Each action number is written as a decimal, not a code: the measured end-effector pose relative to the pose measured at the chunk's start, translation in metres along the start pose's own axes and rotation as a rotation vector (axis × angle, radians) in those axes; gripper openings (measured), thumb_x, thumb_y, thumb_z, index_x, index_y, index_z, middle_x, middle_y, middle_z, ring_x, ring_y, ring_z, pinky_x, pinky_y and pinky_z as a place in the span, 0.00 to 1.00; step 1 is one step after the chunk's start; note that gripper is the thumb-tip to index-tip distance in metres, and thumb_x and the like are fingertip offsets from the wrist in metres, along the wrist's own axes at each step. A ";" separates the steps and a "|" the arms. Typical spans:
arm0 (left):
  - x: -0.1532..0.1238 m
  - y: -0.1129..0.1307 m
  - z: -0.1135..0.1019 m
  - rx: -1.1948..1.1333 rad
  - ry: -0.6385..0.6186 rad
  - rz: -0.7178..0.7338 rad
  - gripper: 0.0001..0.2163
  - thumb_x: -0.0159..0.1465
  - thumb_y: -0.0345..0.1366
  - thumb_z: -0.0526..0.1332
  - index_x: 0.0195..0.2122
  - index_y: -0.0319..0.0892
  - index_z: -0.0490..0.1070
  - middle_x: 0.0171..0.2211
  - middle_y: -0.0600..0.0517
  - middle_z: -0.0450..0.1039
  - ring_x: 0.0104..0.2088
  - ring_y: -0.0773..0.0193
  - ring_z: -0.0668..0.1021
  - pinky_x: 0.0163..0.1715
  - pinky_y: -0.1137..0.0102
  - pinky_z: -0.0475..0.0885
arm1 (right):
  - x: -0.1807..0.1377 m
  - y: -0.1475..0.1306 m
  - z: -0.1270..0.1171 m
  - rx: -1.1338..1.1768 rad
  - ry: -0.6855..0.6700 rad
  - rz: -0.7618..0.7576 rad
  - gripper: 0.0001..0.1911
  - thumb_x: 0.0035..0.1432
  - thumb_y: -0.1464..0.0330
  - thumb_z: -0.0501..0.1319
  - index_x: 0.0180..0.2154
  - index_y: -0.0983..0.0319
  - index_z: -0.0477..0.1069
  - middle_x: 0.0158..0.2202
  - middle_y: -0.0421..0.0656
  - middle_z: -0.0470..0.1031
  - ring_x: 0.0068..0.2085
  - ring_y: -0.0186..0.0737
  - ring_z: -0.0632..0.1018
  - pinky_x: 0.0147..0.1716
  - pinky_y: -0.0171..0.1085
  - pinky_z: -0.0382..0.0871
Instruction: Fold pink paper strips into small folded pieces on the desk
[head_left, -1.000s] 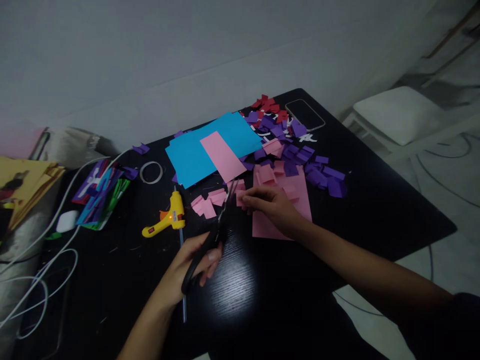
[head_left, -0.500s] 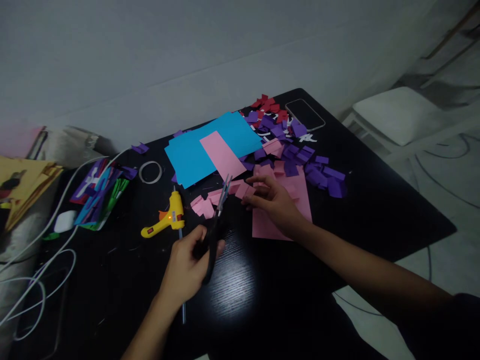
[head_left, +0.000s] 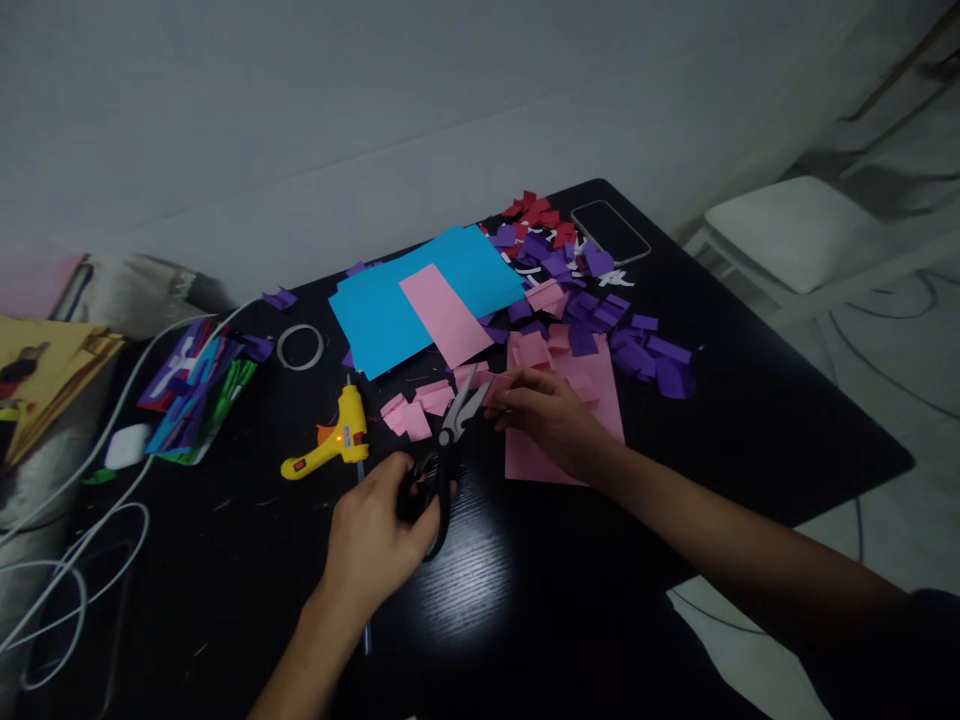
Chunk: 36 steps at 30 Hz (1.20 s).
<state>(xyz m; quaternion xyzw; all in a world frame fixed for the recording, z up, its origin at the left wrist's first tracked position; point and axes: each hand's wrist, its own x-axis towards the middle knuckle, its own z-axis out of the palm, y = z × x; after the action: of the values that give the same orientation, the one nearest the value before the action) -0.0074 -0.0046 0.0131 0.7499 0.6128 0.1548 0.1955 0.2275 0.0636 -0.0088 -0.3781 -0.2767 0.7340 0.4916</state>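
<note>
My left hand (head_left: 382, 525) is closed round the black handles of a pair of scissors (head_left: 448, 436), whose blades are parted and point up and right. At the blade tips, my right hand (head_left: 551, 418) pinches a small pink paper piece (head_left: 501, 386). Beneath that hand lies a pink paper sheet (head_left: 551, 462) with pink pieces on it. Several cut pink pieces (head_left: 411, 415) are left of the blades. A pink paper strip (head_left: 446, 315) rests across blue paper sheets (head_left: 375, 325).
A yellow glue gun (head_left: 337, 440) with its light on lies left of my left hand. Purple paper pieces (head_left: 652, 355), red pieces (head_left: 534, 210) and a phone (head_left: 611, 230) are at the back right. White cables (head_left: 82, 560) loop at left; a white chair (head_left: 795, 230) stands right.
The scissors have turned so their parted blades show broadside, with the tips further right, by the pink piece. My right hand has moved only slightly.
</note>
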 end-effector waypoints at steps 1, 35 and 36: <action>0.000 0.000 0.001 0.009 -0.001 0.001 0.11 0.66 0.44 0.62 0.32 0.45 0.64 0.26 0.54 0.71 0.25 0.63 0.75 0.27 0.69 0.65 | 0.000 0.000 0.000 0.017 -0.006 0.010 0.08 0.49 0.68 0.74 0.31 0.61 0.77 0.32 0.40 0.79 0.34 0.35 0.80 0.33 0.34 0.74; -0.001 0.001 0.005 0.041 -0.001 0.009 0.08 0.64 0.40 0.62 0.34 0.45 0.65 0.28 0.54 0.71 0.27 0.61 0.76 0.28 0.69 0.65 | 0.000 0.003 0.001 -0.048 -0.045 -0.035 0.14 0.51 0.58 0.77 0.35 0.60 0.82 0.33 0.41 0.81 0.34 0.36 0.80 0.34 0.35 0.76; -0.002 0.000 0.005 0.038 0.001 0.003 0.08 0.65 0.41 0.62 0.34 0.45 0.65 0.28 0.54 0.71 0.27 0.61 0.76 0.28 0.69 0.65 | 0.000 0.003 0.000 -0.048 -0.041 -0.037 0.14 0.51 0.59 0.77 0.35 0.60 0.81 0.33 0.40 0.80 0.34 0.36 0.80 0.34 0.35 0.76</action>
<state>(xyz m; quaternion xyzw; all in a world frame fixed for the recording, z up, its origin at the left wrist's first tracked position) -0.0050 -0.0068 0.0089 0.7543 0.6146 0.1437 0.1806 0.2259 0.0628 -0.0109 -0.3695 -0.3110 0.7256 0.4902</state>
